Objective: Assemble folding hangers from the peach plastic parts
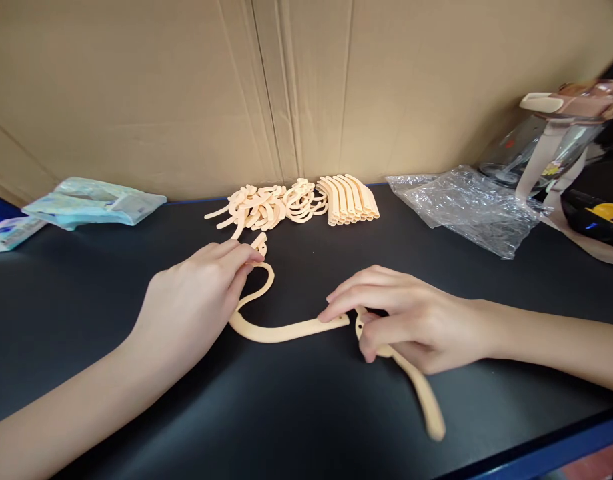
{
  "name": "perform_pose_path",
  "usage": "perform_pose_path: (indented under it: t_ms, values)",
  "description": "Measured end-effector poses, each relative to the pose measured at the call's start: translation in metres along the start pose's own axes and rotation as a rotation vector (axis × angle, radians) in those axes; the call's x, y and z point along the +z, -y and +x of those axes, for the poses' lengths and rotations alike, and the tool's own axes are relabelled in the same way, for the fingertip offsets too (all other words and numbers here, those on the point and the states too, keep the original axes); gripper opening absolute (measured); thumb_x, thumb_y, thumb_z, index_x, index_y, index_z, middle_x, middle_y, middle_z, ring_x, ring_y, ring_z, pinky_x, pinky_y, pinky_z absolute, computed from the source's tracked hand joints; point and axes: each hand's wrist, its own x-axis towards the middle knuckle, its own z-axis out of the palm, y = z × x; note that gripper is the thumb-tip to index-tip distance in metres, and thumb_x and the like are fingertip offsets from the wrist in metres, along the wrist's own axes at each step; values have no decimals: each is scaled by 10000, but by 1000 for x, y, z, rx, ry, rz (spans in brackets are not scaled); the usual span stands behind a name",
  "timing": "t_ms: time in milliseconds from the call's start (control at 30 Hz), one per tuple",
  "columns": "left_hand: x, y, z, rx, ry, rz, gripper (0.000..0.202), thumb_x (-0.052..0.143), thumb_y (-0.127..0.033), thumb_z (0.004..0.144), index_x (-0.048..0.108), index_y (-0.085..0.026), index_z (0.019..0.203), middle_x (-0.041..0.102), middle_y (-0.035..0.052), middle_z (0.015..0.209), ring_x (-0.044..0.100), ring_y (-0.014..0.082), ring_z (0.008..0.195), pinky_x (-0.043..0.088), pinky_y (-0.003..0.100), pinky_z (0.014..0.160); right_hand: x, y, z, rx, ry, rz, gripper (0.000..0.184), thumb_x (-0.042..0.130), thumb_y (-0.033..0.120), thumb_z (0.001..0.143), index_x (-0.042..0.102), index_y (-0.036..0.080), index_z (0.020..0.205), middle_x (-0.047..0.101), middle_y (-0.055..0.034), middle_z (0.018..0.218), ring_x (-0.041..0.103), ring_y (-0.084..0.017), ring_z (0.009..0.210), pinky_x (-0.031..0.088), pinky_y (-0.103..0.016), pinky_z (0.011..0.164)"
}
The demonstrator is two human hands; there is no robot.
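Beneath my left hand, fingers pinched together, is a beige plastic hanger hook; the exact grip is partly hidden. Small beige ends with a hole stick out beyond its fingertips. Near the hook lies a curved beige hanger arm on the black table. My right hand is closed around a second hanger arm, whose rounded end points toward me. Its holed end shows between thumb and fingers, close to the first arm's straight end. A right fingertip rests on that straight end.
At the back sit a loose heap of curved beige parts, a pile of hooks and a neat stack of arms. Tissue packs lie left. A clear plastic bag and a strapped bottle stand right, before a cardboard wall.
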Motion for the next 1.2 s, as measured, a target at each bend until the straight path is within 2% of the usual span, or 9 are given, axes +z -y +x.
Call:
perform_pose_path:
  t_ms: [167, 333, 433, 500, 633, 733, 900, 1000, 1200]
  values:
    - [1, 6, 0, 53, -51, 92, 311, 358, -221, 990, 668, -235, 963, 757, 37, 990, 719, 213, 724, 360, 256, 421, -1, -5, -1, 118, -59, 33, 336, 506, -128, 751, 558, 181, 631, 709, -51, 1127, 602, -179, 1045, 468, -335, 871]
    - [0, 7, -4, 66, -69, 140, 341, 356, -210, 982, 690, -241, 920, 751, 60, 863, 684, 224, 619, 262, 262, 391, -3, -7, 0, 168, -202, -105, 259, 486, -35, 871, 607, 185, 806, 712, -57, 973, 609, -153, 880, 463, -307, 799]
    - [-3, 3, -6, 72, -81, 160, 358, 351, -179, 973, 706, -225, 972, 741, 87, 834, 684, 258, 629, 239, 306, 405, -9, -6, 0, 223, -202, -282, 107, 529, 150, 951, 618, 167, 893, 691, -54, 854, 589, -158, 753, 433, -312, 706]
    - [-6, -4, -8, 170, -145, 182, 348, 347, -168, 993, 690, -179, 1053, 760, 108, 935, 717, 292, 786, 351, 345, 464, -14, -2, 1, 222, -119, -447, 266, 573, 384, 963, 611, 175, 803, 633, -33, 733, 534, -159, 653, 379, -323, 628]
    - [-9, -24, -16, 464, -196, -53, 266, 425, -235, 1022, 649, -128, 1116, 739, 102, 1126, 675, 272, 1072, 506, 392, 865, -19, 12, 3, 144, 33, -678, 549, 572, 686, 878, 583, 189, 646, 541, -25, 643, 481, -173, 621, 337, -346, 584]
    - [-6, -34, -24, 501, -80, -289, 223, 514, -310, 973, 642, -169, 1090, 720, 79, 1125, 657, 249, 1087, 512, 368, 871, -17, 18, 4, 155, 77, -695, 425, 620, 522, 917, 620, 179, 666, 597, -41, 706, 532, -186, 684, 391, -353, 635]
    - [-2, -36, -26, 509, 57, -465, 125, 502, -180, 961, 619, -210, 932, 706, 55, 1141, 656, 204, 1039, 500, 338, 874, -9, 13, 3, 191, 16, -582, 205, 557, 165, 932, 680, 147, 769, 672, -50, 794, 596, -180, 746, 454, -336, 675]
    - [-2, -35, -22, 499, 106, -514, 164, 463, -157, 1005, 618, -212, 1001, 698, 51, 1129, 644, 185, 1030, 483, 323, 886, -3, 7, 3, 238, -62, -455, 172, 559, 140, 907, 672, 147, 778, 691, -61, 854, 599, -169, 758, 483, -309, 680]
    - [0, -34, -19, 337, 161, -656, 131, 428, -265, 1047, 553, -233, 1024, 671, -27, 893, 628, 117, 736, 453, 237, 648, -1, -1, 4, 241, -59, -353, 169, 546, 160, 938, 634, 155, 793, 699, -82, 939, 613, -163, 785, 506, -290, 715]
